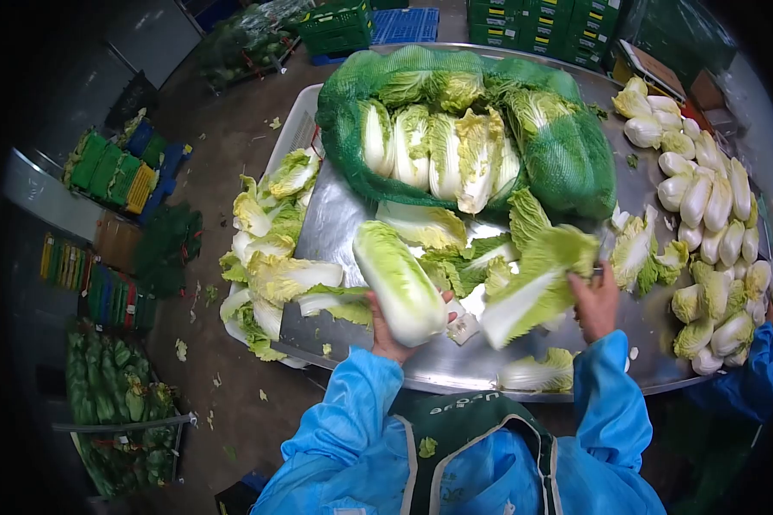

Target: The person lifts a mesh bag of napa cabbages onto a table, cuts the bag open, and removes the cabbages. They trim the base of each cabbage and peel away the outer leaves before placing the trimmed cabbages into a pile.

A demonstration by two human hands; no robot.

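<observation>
My left hand (386,333) is wrapped round the lower end of a napa cabbage (397,279), pale green with a white base, tilted above the metal table. In my right hand (596,302) is a loose cabbage leaf (532,296), with a broad white rib and a frilly green edge, apart from the cabbage. Between the hands a small whitish piece (462,328) lies on the table; I cannot make out what it is. More torn leaves (421,225) are scattered behind it. A green net bag (567,167) lies open beyond, with several whole cabbages (442,159) showing inside.
Peeled cabbages (709,197) are piled along the right side of the metal table (318,249). A white crate (294,129) at the left holds discarded leaves (266,249). Another person's blue sleeve (760,369) shows at the right edge. Green crates (537,26) stand behind.
</observation>
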